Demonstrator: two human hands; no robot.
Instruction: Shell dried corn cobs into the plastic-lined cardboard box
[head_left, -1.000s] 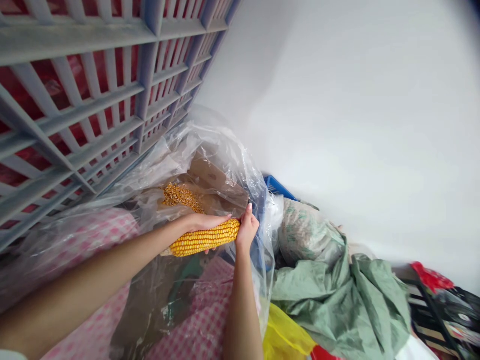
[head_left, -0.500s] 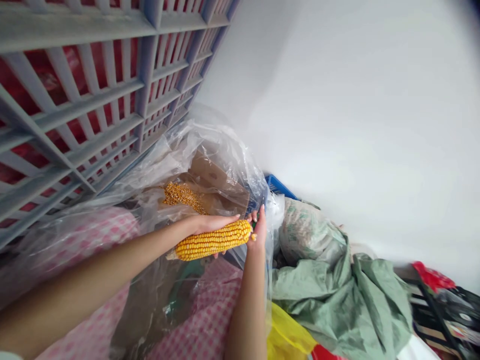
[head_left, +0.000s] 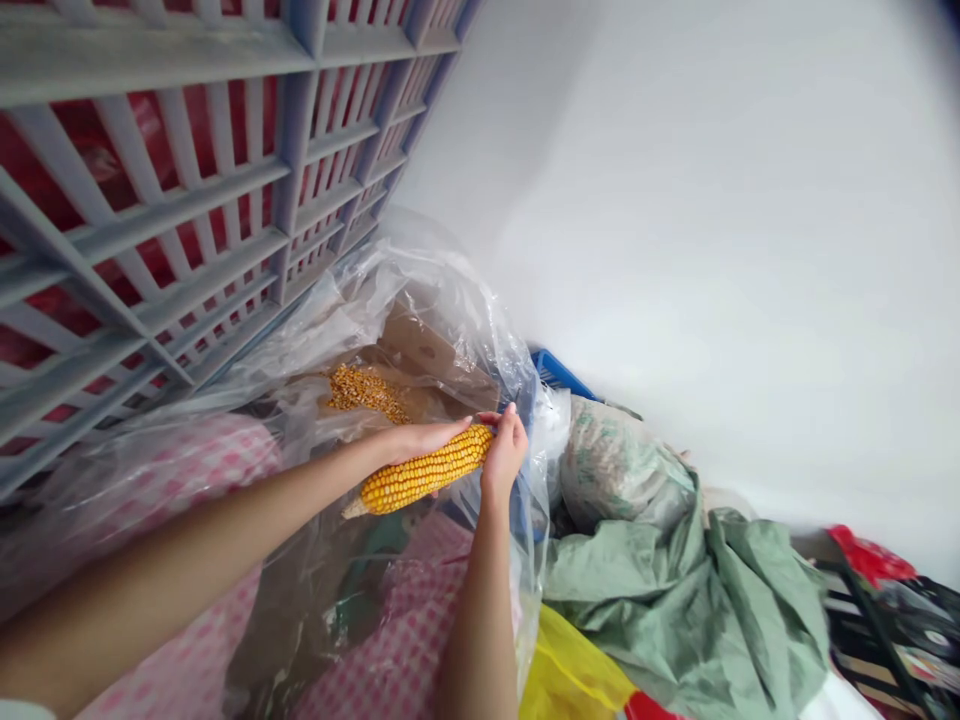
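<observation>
My left hand (head_left: pixel 424 440) is closed around an ear of yellow corn (head_left: pixel 427 475), which lies slanted with its pale stalk end toward the lower left. Rows of kernels still cover most of it. My right hand (head_left: pixel 506 450) is at the other end of the ear, its fingers curled against the tip. The small green object seen in it half a second ago is now hidden by the fingers. Below both hands a clear plastic bag (head_left: pixel 480 310) hangs open. Loose corn kernels (head_left: pixel 367 390) are heaped inside it, beside brown cardboard (head_left: pixel 424 345).
A grey slatted crate (head_left: pixel 292 150) with red contents rises at the left. Pink checked cloth (head_left: pixel 397 640) lies below my arms. On the right are a blue basket (head_left: pixel 559 375), a stuffed sack (head_left: pixel 622 460), green cloth (head_left: pixel 697 600) and a yellow bag (head_left: pixel 570 670), along a white wall (head_left: pixel 712 230).
My right hand has turned and closed over the tip of the ear, covering the green object. The ear has shifted slightly and tilted up at its tip.
</observation>
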